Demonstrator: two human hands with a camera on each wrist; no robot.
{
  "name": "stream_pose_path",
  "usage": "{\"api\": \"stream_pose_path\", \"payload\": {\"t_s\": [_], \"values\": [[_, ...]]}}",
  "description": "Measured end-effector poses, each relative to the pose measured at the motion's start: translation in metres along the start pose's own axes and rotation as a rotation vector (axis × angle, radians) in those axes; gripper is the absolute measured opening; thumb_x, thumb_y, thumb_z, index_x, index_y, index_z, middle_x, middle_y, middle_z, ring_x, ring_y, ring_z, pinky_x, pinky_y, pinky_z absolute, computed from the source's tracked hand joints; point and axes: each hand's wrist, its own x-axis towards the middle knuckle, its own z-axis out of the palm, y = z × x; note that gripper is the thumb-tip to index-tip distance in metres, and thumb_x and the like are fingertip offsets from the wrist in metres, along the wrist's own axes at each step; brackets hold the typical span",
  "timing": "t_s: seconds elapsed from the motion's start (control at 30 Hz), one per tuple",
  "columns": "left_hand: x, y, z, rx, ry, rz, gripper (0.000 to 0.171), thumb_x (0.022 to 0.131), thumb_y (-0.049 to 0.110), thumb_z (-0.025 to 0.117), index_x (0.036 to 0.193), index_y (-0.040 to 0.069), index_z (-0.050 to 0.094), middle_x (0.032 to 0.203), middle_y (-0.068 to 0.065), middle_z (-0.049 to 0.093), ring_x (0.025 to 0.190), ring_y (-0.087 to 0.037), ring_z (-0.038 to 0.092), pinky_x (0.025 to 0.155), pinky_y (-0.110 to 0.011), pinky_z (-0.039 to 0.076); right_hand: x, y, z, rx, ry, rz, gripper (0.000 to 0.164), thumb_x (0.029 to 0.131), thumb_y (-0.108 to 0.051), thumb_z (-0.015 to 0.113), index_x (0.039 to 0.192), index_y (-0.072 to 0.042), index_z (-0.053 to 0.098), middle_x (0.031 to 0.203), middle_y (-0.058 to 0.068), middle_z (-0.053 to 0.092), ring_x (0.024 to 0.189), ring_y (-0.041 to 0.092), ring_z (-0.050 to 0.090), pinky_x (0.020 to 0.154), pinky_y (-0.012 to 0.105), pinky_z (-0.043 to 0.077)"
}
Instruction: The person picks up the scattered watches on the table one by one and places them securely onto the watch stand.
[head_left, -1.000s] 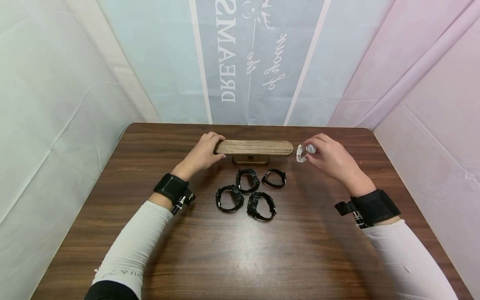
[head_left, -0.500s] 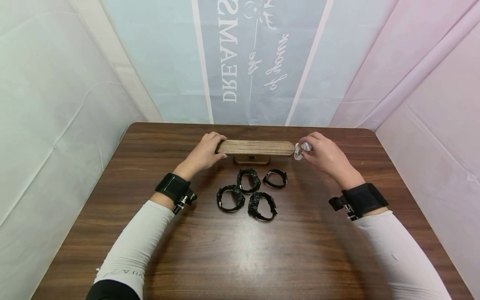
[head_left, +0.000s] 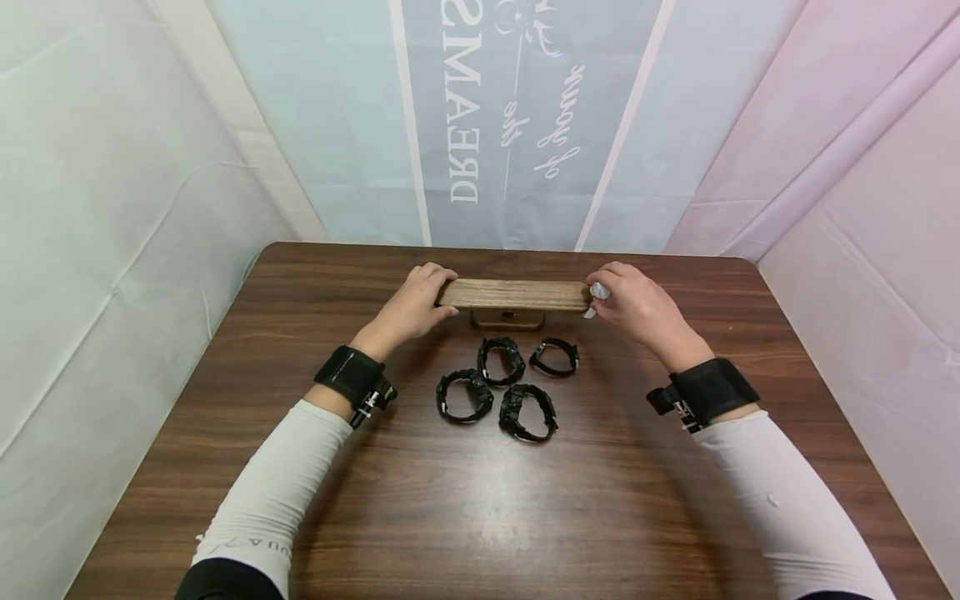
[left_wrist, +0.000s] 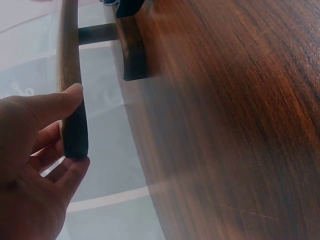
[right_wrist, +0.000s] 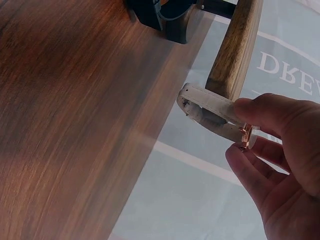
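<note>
A wooden bar (head_left: pixel 517 294) lies level on a short post above its small wooden base (head_left: pixel 507 322). My left hand (head_left: pixel 408 307) grips the bar's left end, the thumb on one side and fingers round the tip in the left wrist view. At the opposite end, my right hand (head_left: pixel 639 307) pinches a white-strapped watch (right_wrist: pixel 212 114) by its rose-gold-coloured case. The strap is closed in a loop against the bar's right tip; whether the tip is inside the loop I cannot tell. In the head view the fingers hide much of this watch (head_left: pixel 599 291).
Several black watches lie in front of the stand, among them one at the left (head_left: pixel 480 393), one nearest me (head_left: pixel 512 410) and a slimmer one at the right (head_left: pixel 573 358). A printed curtain (head_left: pixel 360 125) hangs behind the brown table (head_left: pixel 480 517).
My right hand has moved left with the white-strapped watch, from a gap beside the bar to its right tip. The left hand still grips the other end; the black watches lie unmoved.
</note>
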Motion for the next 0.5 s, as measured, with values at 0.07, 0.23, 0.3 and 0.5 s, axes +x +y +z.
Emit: {"api": "stream_pose_path", "payload": {"t_s": [0.07,0.23,0.3,0.5], "values": [[-0.0001,0.0004,-0.0002,0.002,0.005,0.003,0.056,0.084,0.026,0.067,0.131,0.007,0.045,0.126,-0.01,0.046,0.115,-0.026,0.038,0.092,-0.04,0.04,0.001,-0.0011,-0.0004,-0.002,-0.004,0.003,0.031,0.079,-0.012,0.07,0.109,-0.007,0.062,0.109,0.011,0.057,0.102,0.029,0.052,0.078,0.044,0.05],[0.0005,0.0009,-0.0004,0.007,0.012,0.007,0.055,0.084,0.025,0.067,0.131,0.007,0.045,0.127,-0.01,0.046,0.115,-0.026,0.038,0.092,-0.039,0.04,0.0029,-0.0028,-0.0005,0.033,-0.035,0.007,0.03,0.08,-0.012,0.07,0.108,-0.007,0.062,0.11,0.012,0.056,0.1,0.028,0.053,0.076,0.043,0.05],[0.0007,0.0009,-0.0003,0.007,0.012,0.008,0.055,0.084,0.026,0.067,0.131,0.007,0.045,0.127,-0.01,0.046,0.115,-0.026,0.038,0.092,-0.039,0.04,0.0039,-0.0028,0.0004,0.049,-0.045,0.0,0.03,0.08,-0.011,0.07,0.108,-0.006,0.062,0.109,0.012,0.056,0.098,0.028,0.054,0.077,0.044,0.05],[0.0006,-0.0004,0.0009,0.016,0.007,0.013,0.055,0.085,0.027,0.066,0.131,0.007,0.045,0.127,-0.009,0.045,0.116,-0.026,0.038,0.093,-0.039,0.039,0.0051,-0.0034,0.002,0.053,-0.067,-0.021,0.029,0.08,-0.011,0.07,0.108,-0.007,0.062,0.11,0.011,0.055,0.097,0.028,0.057,0.077,0.044,0.051]]}}
